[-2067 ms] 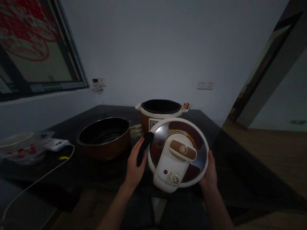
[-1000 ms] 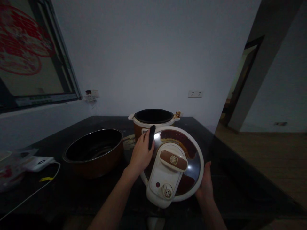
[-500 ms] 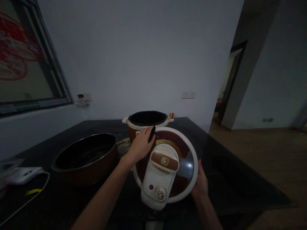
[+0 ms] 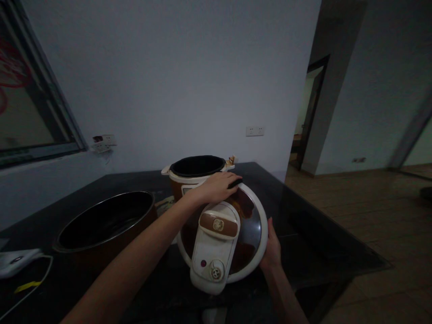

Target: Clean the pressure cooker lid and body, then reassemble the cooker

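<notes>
A round electric pressure cooker lid (image 4: 254, 225) with a white rim, dark glossy top and white-and-brown handle is tilted upright, its top facing me. My right hand (image 4: 272, 247) grips its right edge, with part of the fingers hidden behind it. At the upper rim, my left hand (image 4: 218, 186) presses a small black object (image 4: 235, 183) against the lid; its kind is not clear. Behind the lid stands the brown-and-white cooker body (image 4: 177, 185), uncovered, with a black inside. To the left sits a wide brown pot (image 4: 108, 218) with a dark interior.
Everything stands on a black table (image 4: 118, 180) against a pale wall. A white device (image 4: 18, 261) with a cord and a yellow tag lies at the left edge. A wall socket (image 4: 254, 131) is above the table, and tiled floor extends on the right.
My left hand has slid right along the lid's upper rim with the black object. My right hand keeps its hold on the lid's edge. The view has shifted a little to the right.
</notes>
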The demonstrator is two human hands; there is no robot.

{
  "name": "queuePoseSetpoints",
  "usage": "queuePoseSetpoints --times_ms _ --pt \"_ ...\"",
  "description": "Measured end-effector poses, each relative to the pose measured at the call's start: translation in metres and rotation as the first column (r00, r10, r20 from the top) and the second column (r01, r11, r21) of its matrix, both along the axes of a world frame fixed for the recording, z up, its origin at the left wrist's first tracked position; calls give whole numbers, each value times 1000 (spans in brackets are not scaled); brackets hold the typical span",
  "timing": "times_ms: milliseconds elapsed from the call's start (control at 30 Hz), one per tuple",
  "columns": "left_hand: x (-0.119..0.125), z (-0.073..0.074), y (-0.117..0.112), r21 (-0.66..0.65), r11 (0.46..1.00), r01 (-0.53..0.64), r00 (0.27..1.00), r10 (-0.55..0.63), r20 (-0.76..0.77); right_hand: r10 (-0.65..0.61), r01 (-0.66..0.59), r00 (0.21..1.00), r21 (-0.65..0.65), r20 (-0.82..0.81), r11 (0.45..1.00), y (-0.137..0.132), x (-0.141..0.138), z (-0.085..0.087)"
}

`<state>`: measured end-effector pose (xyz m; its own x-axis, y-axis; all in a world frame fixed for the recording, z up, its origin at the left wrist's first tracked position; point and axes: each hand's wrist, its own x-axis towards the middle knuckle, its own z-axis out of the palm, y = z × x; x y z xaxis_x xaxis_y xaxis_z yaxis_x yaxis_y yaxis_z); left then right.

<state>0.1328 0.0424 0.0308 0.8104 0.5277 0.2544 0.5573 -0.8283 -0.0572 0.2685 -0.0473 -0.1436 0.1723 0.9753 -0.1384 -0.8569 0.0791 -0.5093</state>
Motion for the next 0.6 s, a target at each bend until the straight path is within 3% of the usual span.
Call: queuePoseSetpoints --times_ms 200,367,467,600 --pt "40 -2 -10 48 983 178 957 -161 -242 -73 71 997 90 23 993 -4 2 7" --pt "58 -11 -33 98 961 260 908 -209 -362 -70 68 997 84 19 994 1 1 5" --pt "62 -27 -51 127 944 305 888 -233 -397 -105 108 994 87 -34 990 4 1 0" --pt "61 -65 -77 282 891 357 892 -236 -385 -186 189 981 42 -57 981 8 10 -16"
